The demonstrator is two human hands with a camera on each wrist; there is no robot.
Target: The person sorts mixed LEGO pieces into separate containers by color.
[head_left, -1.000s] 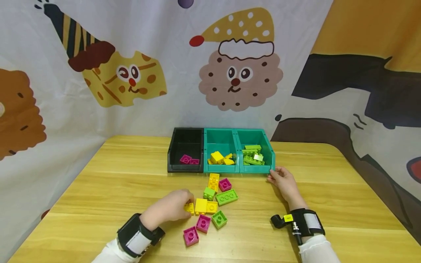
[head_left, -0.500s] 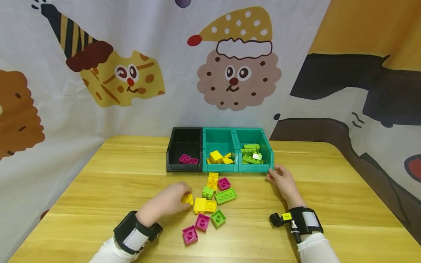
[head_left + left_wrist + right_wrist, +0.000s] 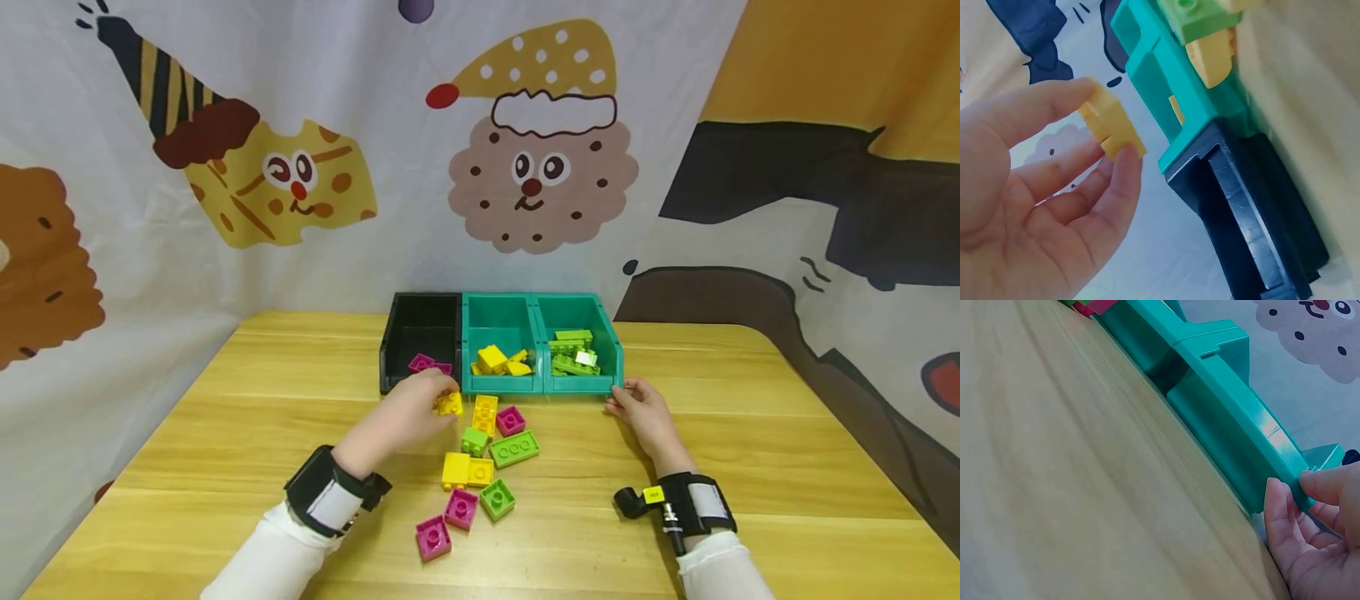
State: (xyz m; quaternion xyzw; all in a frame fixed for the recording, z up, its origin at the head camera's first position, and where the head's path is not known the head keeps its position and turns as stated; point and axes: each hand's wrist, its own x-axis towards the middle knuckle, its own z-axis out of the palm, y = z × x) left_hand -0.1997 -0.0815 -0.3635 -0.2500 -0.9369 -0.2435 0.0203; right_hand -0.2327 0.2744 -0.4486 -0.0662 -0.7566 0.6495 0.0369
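Note:
Between thumb and fingertips my left hand (image 3: 408, 414) pinches a yellow toy building block (image 3: 450, 404), held in front of the black bin (image 3: 422, 321). The left wrist view shows that yellow block (image 3: 1112, 119) raised beside the row of bins. At the front right corner of the right teal bin (image 3: 587, 385), my right hand (image 3: 647, 421) grips the edge, thumb above and fingers below. Green blocks (image 3: 576, 357) lie in that bin, yellow blocks (image 3: 492, 359) in the middle teal bin (image 3: 502, 385). Magenta blocks (image 3: 422, 363) in the black bin are partly hidden by my left hand.
Loose blocks are spread over the wooden table (image 3: 300, 367) before the bins: a yellow one (image 3: 485, 414), a long green one (image 3: 514, 448), a magenta one (image 3: 433, 537) and several more. A printed cloth (image 3: 420, 267) hangs behind the table.
My left hand has picked the yellow block from the left side of the pile and carried it forward to the front of the bins. My right hand stays at the bin corner.

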